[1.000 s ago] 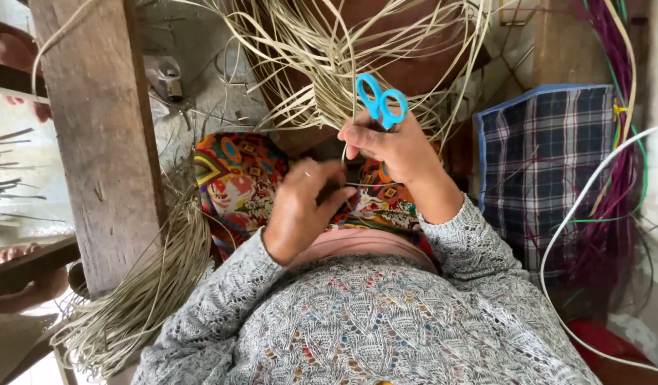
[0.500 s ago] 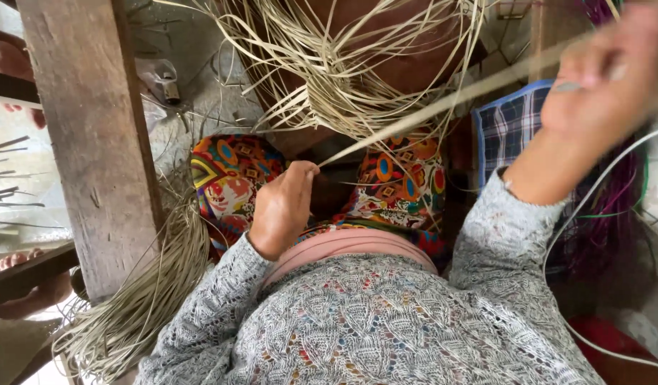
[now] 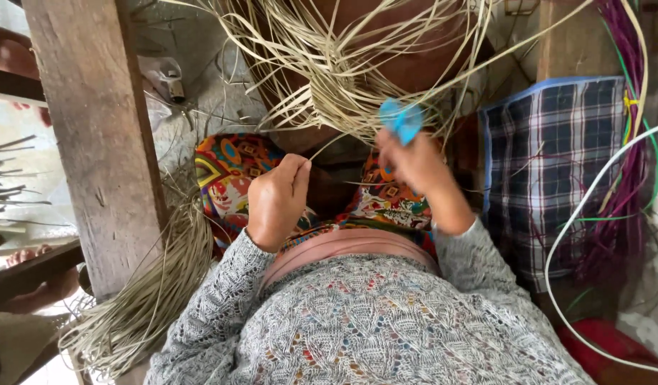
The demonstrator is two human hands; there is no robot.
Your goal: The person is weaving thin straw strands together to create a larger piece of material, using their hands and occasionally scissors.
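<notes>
The left hand (image 3: pixel 275 203) is closed in a fist over the lap, thumb and forefinger pinched on a thin pale strand (image 3: pixel 327 147) that rises from the knuckles toward the tangle of pale weaving strips (image 3: pixel 336 78) above. The right hand (image 3: pixel 414 164) is raised just beside that tangle, its fingers curled around blue scissors (image 3: pixel 401 120); the image is motion-blurred there, so only the blue handles show above the fingers and the blades cannot be made out. The two hands are near each other but not touching. The woven tangle sits against a brown rounded form (image 3: pixel 407 43) at the top centre, with loose ends fanning outward in all directions. Beneath the hands lies a brightly patterned cloth (image 3: pixel 232 175) over the person's lap, and the person wears a grey knitted sweater (image 3: pixel 357 321). A rough wooden post (image 3: pixel 93 135) stands at the left, with a bundle of pale strips (image 3: pixel 143 299) hanging just beside its lower end. At the right stands a blue-edged plaid bag (image 3: pixel 550 164), with purple and green strands (image 3: pixel 621 178) and a white cord (image 3: pixel 571 235) alongside it.
</notes>
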